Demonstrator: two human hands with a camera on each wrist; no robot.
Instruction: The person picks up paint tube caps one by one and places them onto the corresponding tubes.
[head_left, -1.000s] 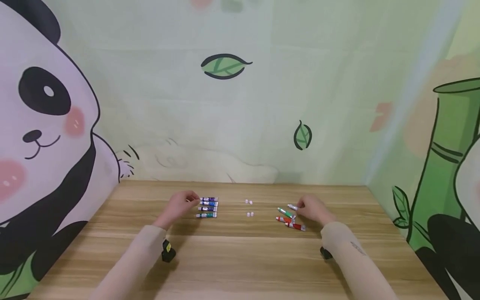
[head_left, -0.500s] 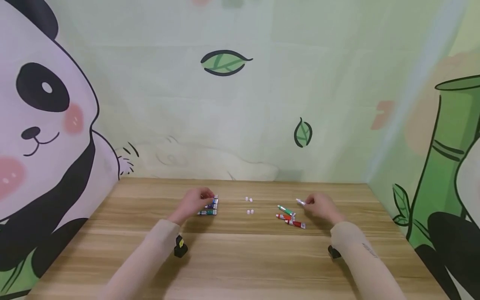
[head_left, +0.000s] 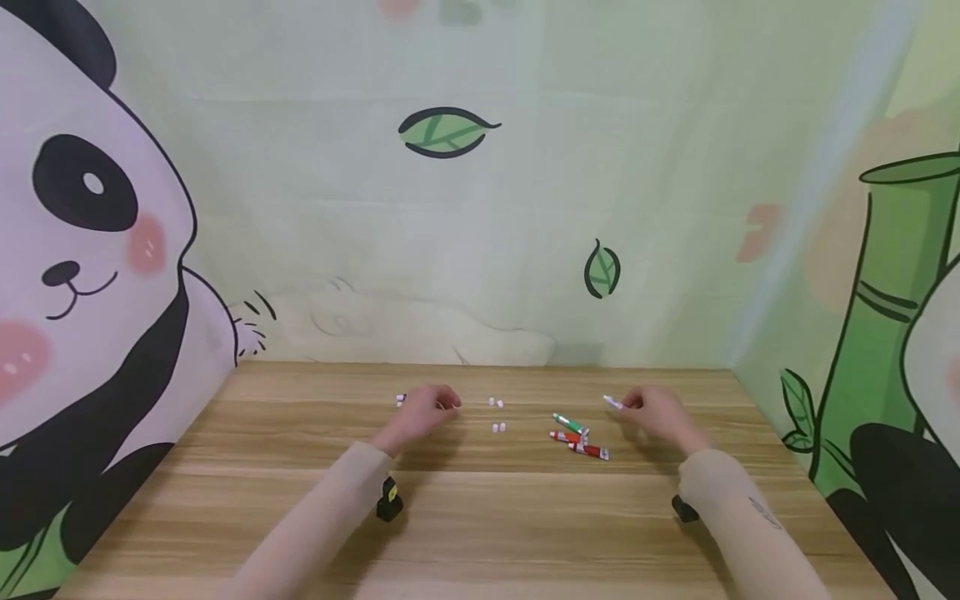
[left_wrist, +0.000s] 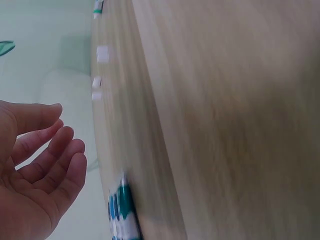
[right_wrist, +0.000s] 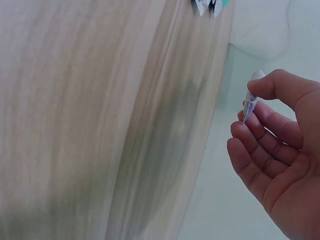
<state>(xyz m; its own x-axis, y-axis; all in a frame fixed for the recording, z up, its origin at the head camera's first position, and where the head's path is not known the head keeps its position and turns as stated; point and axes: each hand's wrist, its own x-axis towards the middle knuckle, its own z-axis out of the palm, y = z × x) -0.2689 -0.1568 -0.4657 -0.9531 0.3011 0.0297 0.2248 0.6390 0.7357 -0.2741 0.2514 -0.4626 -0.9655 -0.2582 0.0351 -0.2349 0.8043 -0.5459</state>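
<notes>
Between the thumb and fingers of my right hand (head_left: 662, 412) is a small white paint tube (right_wrist: 251, 95), held off the table. A green paint tube (head_left: 571, 424) and two red ones, an orange-red tube (head_left: 566, 437) and a deeper red tube (head_left: 588, 451), lie to the left of that hand. My left hand (head_left: 422, 414) hovers with its fingers loosely bent and nothing between them. It hides most of the blue and green tubes in the head view; in the left wrist view a dark green tube (left_wrist: 128, 212) lies beside blue ones.
Several small white caps sit mid-table in two groups, a back pair (head_left: 496, 402) and a front pair (head_left: 499, 427). The wooden table (head_left: 517, 533) meets a printed cloth backdrop (head_left: 322, 208) at its back edge.
My left hand has moved right, across the row of blue and green tubes. My right hand has drawn the white tube to the right, away from the green and red tubes.
</notes>
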